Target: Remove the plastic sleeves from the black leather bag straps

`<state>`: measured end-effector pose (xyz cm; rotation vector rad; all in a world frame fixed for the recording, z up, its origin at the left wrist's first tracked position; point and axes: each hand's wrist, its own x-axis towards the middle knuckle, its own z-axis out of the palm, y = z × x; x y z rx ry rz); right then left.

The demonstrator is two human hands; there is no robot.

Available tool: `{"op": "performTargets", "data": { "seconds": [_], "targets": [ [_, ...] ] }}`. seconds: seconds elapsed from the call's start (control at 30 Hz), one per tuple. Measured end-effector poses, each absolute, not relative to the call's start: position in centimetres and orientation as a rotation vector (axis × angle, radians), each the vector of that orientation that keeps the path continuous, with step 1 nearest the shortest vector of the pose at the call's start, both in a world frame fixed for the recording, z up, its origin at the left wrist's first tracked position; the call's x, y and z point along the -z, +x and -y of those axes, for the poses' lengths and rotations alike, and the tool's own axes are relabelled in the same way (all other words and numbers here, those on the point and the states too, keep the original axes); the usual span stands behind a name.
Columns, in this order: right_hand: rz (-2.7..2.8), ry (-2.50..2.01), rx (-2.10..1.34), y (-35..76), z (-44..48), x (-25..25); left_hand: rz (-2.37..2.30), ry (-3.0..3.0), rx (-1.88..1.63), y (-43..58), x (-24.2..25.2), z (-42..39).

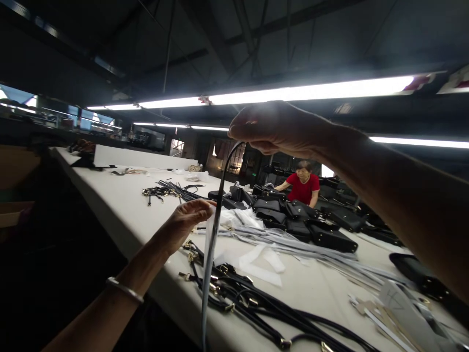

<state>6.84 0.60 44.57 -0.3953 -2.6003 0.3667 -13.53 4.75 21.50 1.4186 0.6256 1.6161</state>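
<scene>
A bag workshop is indicated by the long table (120, 195), on which black bags (269, 212) and straps (269, 304) are heaped under tube lights (293, 93).

Narrow silver-coloured bangle (125, 290) round left forearm (146, 266); right forearm (395, 193) bare.

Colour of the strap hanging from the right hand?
The strap is black up top, pale grey lower down; head view shows it.

Strap (209, 259), lower end off-frame
</scene>
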Motion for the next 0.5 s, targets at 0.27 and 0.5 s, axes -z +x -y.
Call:
{"op": "performTargets", "data": {
  "seconds": [0.27, 0.5],
  "targets": [
    [2.506, -0.667, -0.198, 7.6, -2.8, -42.7, -0.361, 1.656, -1.846, -11.2, -30.6, -3.6],
    [2.353, -0.567, -1.005, 8.3, -4.5, -37.8, -0.227, 1.888, -1.851, -7.6, -32.8, -4.6]
  ]
}}
